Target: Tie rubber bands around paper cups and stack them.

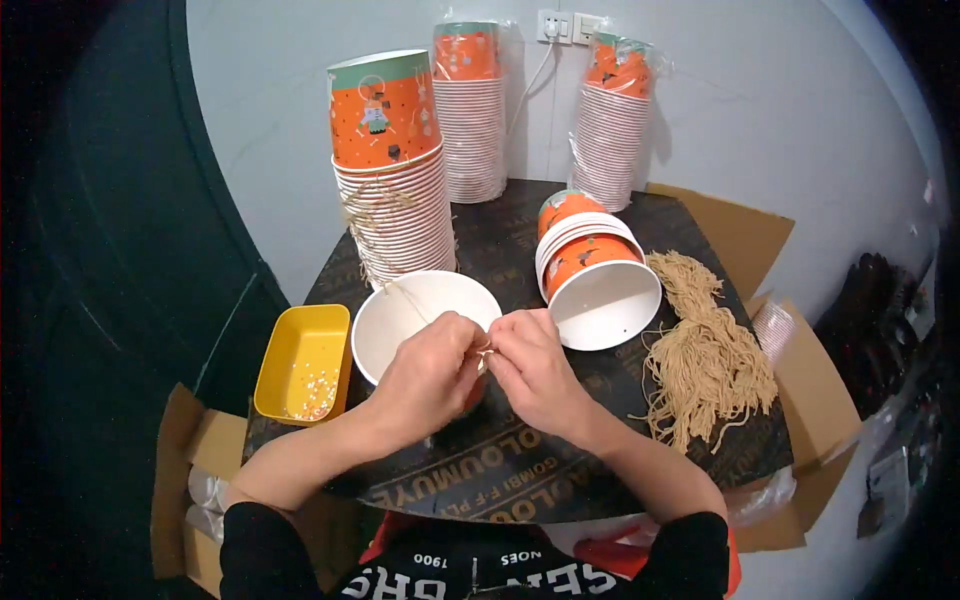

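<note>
My left hand (430, 375) and my right hand (535, 368) meet at the near rim of an orange paper cup with a white inside (400, 315), tipped toward me on the dark table (500, 470). Both pinch a thin tan string (412, 300) at the rim; the string runs up across the cup's mouth toward the tall stack of orange cups (392, 170). The fingertips touch each other.
A yellow tray (303, 362) with small beads lies left of the cup. A short stack of cups (595, 270) lies on its side to the right, beside a bundle of tan strings (705, 360). Two wrapped cup stacks (470, 110) (612, 120) stand at the back. Cardboard boxes (800, 400) flank the table.
</note>
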`<action>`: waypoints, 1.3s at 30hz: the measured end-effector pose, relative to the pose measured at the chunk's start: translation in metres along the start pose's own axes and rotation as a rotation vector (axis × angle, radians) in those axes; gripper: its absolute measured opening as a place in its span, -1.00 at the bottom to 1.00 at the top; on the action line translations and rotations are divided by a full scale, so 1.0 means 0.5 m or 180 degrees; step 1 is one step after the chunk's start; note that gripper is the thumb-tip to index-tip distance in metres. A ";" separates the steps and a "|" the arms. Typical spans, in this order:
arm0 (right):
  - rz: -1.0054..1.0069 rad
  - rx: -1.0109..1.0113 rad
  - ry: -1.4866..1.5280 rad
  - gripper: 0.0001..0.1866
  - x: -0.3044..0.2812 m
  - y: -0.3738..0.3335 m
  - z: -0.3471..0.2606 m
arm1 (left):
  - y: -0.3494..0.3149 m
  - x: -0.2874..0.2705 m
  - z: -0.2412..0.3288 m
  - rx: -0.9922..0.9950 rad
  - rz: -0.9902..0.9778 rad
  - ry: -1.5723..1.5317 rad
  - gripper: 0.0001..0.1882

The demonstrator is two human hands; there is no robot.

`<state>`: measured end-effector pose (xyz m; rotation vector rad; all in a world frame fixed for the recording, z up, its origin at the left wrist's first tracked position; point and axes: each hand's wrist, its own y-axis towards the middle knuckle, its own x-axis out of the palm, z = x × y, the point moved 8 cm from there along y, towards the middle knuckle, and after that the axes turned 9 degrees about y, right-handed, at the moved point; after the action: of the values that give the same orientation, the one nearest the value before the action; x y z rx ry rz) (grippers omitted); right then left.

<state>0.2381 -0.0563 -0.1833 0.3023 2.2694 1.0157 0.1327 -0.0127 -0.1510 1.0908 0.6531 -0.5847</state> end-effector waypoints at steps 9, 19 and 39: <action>-0.0110 0.0316 0.0518 -0.95 0.001 -0.001 0.017 | -0.004 -0.004 0.000 0.0040 0.0093 -0.0002 -0.81; 0.0301 -0.0145 0.0041 -0.91 -0.029 -0.011 -0.039 | -0.011 0.036 -0.096 -0.1596 -0.0726 -0.1434 -0.82; 0.0053 0.1714 0.1785 -0.81 0.019 -0.078 0.045 | -0.004 0.008 -0.115 -0.1545 -0.0413 -0.0870 -0.79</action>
<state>0.2465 -0.0654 -0.2276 0.2790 3.0441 0.5096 0.1231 0.0393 -0.1735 0.5069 0.5878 -0.6318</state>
